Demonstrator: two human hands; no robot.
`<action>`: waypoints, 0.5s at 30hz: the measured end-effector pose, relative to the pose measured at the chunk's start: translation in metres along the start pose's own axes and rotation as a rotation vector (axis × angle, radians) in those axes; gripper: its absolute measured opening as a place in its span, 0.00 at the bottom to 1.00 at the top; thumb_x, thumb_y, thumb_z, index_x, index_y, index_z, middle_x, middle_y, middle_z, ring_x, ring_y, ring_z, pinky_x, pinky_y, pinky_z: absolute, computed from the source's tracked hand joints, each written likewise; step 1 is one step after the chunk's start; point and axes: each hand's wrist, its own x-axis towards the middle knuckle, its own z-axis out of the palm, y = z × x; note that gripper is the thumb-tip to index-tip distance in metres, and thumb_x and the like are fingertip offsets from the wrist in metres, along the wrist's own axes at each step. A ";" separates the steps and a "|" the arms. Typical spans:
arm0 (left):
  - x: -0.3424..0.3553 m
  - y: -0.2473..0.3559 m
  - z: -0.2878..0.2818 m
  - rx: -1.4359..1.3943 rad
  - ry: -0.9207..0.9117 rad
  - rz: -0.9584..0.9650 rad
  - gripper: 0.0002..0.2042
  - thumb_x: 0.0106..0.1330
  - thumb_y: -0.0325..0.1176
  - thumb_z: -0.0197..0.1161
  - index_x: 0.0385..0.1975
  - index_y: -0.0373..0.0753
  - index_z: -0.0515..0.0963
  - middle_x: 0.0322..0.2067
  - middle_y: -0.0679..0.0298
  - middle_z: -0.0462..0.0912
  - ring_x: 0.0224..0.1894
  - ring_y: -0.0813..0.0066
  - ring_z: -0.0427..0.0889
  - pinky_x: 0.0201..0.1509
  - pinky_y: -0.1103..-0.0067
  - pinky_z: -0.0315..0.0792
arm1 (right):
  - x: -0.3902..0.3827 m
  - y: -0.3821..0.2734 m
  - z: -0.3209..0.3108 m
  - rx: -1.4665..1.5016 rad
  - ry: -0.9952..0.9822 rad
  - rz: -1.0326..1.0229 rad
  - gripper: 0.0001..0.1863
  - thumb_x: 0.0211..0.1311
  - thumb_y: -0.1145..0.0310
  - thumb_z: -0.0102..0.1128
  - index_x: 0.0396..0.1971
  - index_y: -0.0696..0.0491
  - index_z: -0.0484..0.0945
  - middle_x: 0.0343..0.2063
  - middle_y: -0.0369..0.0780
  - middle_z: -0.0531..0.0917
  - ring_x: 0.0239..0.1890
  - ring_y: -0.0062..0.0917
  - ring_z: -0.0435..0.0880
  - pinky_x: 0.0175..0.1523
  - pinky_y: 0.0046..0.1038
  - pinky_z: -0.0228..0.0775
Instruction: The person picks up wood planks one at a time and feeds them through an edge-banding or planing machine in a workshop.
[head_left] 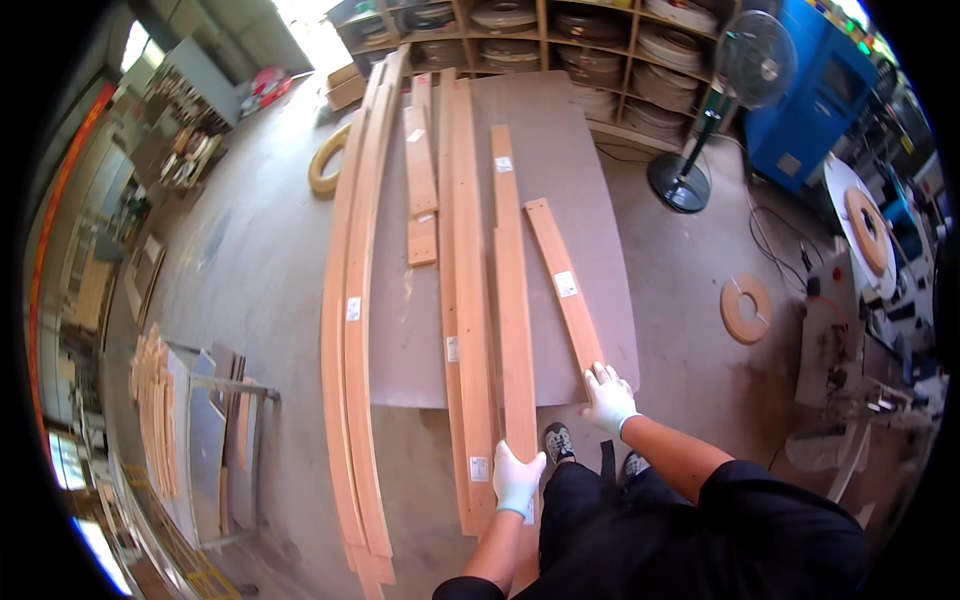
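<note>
My left hand [517, 477], in a white glove, is closed around the near part of a long wood-coloured board [514, 330], its thumb along the right edge. This board overhangs the near edge of the grey table [590, 180]. At the table's near right corner, my right hand [608, 398], also gloved, grips the near end of a shorter board [560, 270] with a white label. That shorter board lies slanted, its far end leaning left. Left of my left hand, long labelled boards [470, 300] lie side by side. My right palm and the underside of its grip are hidden.
More long boards [355, 270] run along the table's left side, beside short boards [420, 170]. Shelves of edging rolls [590, 45] stand behind. At the right are a standing fan [690, 165], a blue machine [810, 95] and a floor coil [745, 310]. A loaded cart [200, 440] stands left.
</note>
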 end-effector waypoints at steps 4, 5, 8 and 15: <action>0.039 0.018 0.020 0.093 0.129 0.259 0.44 0.55 0.44 0.71 0.65 0.23 0.56 0.62 0.36 0.65 0.66 0.43 0.64 0.71 0.64 0.59 | -0.023 0.014 -0.005 -0.089 0.128 -0.041 0.44 0.47 0.63 0.69 0.67 0.49 0.60 0.69 0.48 0.59 0.68 0.44 0.62 0.65 0.46 0.63; 0.037 0.026 0.020 0.145 0.168 0.372 0.43 0.58 0.44 0.69 0.66 0.23 0.55 0.65 0.35 0.61 0.69 0.42 0.60 0.73 0.64 0.55 | -0.026 0.017 0.002 -0.063 0.135 -0.015 0.44 0.47 0.63 0.69 0.67 0.49 0.60 0.69 0.48 0.59 0.68 0.44 0.62 0.65 0.46 0.63; 0.038 0.031 0.037 0.072 0.095 0.508 0.40 0.61 0.42 0.67 0.67 0.24 0.55 0.66 0.36 0.60 0.70 0.44 0.58 0.75 0.64 0.52 | -0.042 0.034 0.013 0.122 0.258 0.270 0.40 0.46 0.70 0.64 0.63 0.50 0.60 0.62 0.48 0.67 0.59 0.44 0.72 0.54 0.43 0.74; 0.082 0.041 0.109 -0.770 -0.702 -0.058 0.24 0.69 0.44 0.60 0.60 0.41 0.67 0.56 0.54 0.74 0.60 0.60 0.72 0.61 0.68 0.69 | -0.168 0.134 -0.026 0.235 0.409 0.020 0.33 0.39 0.69 0.66 0.53 0.51 0.72 0.46 0.45 0.79 0.45 0.45 0.81 0.46 0.44 0.75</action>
